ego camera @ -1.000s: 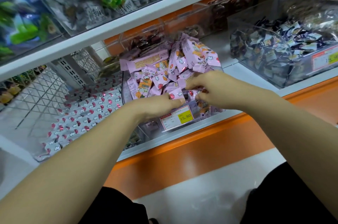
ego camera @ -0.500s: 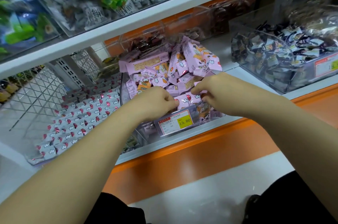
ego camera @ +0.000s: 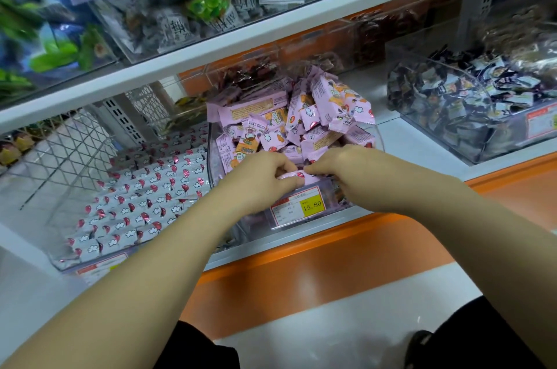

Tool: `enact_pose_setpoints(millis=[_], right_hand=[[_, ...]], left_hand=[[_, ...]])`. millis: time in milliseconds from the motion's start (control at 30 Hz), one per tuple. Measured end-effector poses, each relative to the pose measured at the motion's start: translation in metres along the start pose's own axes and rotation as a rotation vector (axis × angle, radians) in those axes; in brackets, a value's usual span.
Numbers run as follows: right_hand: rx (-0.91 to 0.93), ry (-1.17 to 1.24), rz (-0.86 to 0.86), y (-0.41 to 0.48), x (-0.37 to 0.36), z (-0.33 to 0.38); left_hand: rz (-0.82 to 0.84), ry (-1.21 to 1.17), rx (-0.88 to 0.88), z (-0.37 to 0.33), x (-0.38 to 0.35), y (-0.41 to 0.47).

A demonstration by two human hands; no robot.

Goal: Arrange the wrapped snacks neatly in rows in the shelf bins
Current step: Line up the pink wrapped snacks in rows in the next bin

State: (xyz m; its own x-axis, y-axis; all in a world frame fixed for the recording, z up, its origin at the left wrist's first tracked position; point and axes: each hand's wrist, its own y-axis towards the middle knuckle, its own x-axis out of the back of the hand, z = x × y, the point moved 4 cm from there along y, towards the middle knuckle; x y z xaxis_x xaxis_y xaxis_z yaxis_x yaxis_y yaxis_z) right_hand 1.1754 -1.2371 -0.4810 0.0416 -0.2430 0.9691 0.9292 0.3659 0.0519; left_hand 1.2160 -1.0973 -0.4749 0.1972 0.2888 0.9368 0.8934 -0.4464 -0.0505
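The left hand (ego camera: 259, 180) is curling its fingers over the front edge of the middle bin (ego camera: 259, 225), and the right hand (ego camera: 343, 171) is meeting it there. Both are pinching the same pink packet (ego camera: 290, 175), one at each end, just above the price label (ego camera: 298, 209).

Compared with a second ago, the two hands are now closer together. Before, they were working a little apart in the front of the pile, with a gap between the fingertips. Now the fingertips are almost touching, and both hands are sitting lower, against the front wall of the bin. The pink snacks (ego camera: 301, 124) behind them are lying in the same loose heap as before; I am not seeing any packet there that has moved.

For the task, I think this means the person is setting one packet flat at the front, to begin or continue a row there. The work in this bin is looking early: most packets are still crossing each other at many angles. The white snacks (ego camera: 144, 200) in the bin to the left are already lying in straight rows, so that bin is showing how the result should look.
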Motion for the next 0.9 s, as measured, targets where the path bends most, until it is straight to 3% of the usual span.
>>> enact_pose_setpoints(millis=[233, 633, 900], right_hand=[[-0.053, 0.095, -0.121, 0.000, 0.003, -0.016], [-0.209, 0.066, -0.059, -0.016, 0.004, -0.010], [-0.198, 0.165, -0.281, -0.018, -0.001, -0.009]], left_hand=[[-0.061, 0.060, -0.007, -0.007, -0.005, 0.007], [-0.117, 0.042, -0.021, -0.012, -0.012, 0.011], [-0.094, -0.002, -0.041, -0.005, -0.006, -0.006]])
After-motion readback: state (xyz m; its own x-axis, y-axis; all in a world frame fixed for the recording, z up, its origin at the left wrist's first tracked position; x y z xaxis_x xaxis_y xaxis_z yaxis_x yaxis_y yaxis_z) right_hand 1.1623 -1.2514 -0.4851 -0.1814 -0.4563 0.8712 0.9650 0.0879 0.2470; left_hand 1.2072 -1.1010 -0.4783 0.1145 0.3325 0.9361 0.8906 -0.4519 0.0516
